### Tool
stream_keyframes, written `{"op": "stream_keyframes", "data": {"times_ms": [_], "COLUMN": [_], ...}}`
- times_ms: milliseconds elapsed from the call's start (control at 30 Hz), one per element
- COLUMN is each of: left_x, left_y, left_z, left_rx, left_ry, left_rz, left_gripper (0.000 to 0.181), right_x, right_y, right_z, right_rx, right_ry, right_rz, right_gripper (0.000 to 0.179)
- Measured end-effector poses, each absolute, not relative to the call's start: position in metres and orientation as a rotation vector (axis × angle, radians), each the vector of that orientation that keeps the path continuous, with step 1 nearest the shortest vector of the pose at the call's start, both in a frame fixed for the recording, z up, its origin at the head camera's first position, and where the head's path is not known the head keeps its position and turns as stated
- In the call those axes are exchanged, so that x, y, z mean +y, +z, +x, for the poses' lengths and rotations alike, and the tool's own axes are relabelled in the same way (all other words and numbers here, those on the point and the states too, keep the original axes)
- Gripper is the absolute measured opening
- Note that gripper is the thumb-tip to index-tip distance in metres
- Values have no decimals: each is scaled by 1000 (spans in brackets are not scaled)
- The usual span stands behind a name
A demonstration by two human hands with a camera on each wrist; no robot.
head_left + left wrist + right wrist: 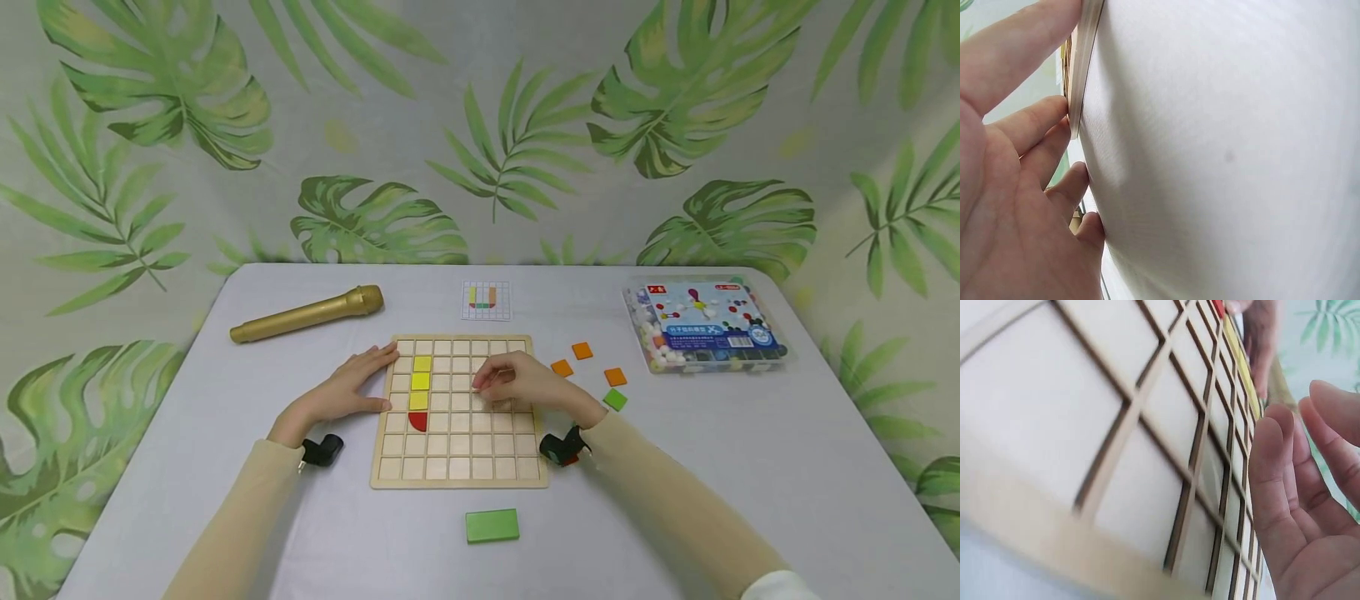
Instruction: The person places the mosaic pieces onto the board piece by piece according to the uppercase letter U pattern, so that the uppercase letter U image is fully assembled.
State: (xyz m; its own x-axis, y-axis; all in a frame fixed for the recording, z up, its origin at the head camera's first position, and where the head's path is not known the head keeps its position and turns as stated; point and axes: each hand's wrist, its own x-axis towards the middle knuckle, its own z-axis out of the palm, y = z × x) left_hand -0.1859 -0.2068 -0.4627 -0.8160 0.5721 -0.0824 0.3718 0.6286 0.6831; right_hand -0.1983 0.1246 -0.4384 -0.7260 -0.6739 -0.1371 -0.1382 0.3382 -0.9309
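Note:
A wooden grid board (459, 446) lies on the white table, with three yellow square tiles (420, 381) in one column and a red quarter-round tile (418, 422) right below them. My left hand (341, 392) rests at the board's left edge, fingers spread; in the left wrist view its fingertips touch the wooden side. Over the right half of the grid hovers my right hand (525, 379), fingers loosely bent. The right wrist view shows nothing between the fingers of that hand (1300, 494). A small printed card (486, 301) with a coloured grid figure lies behind the board.
Three orange tiles (582, 351) and a green tile (615, 400) lie right of the board. A red piece (571, 459) shows partly under the right wrist camera. Around them are a gold microphone (307, 314), a clear bead box (705, 325) and a green block (492, 526).

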Motion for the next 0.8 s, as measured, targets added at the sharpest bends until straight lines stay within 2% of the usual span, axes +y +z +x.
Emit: {"op": "stream_keyframes", "data": {"times_ms": [800], "left_x": [-207], "left_y": [-460], "left_z": [-184], "left_rx": [2569], "left_ry": [969], "left_rz": [768], "left_gripper": [80], "right_x": [264], "right_y": [-440], "right_z": [-188], "right_rx": [2251], "right_ry": [-1420], "right_rz": [-391], "right_gripper": [30]}}
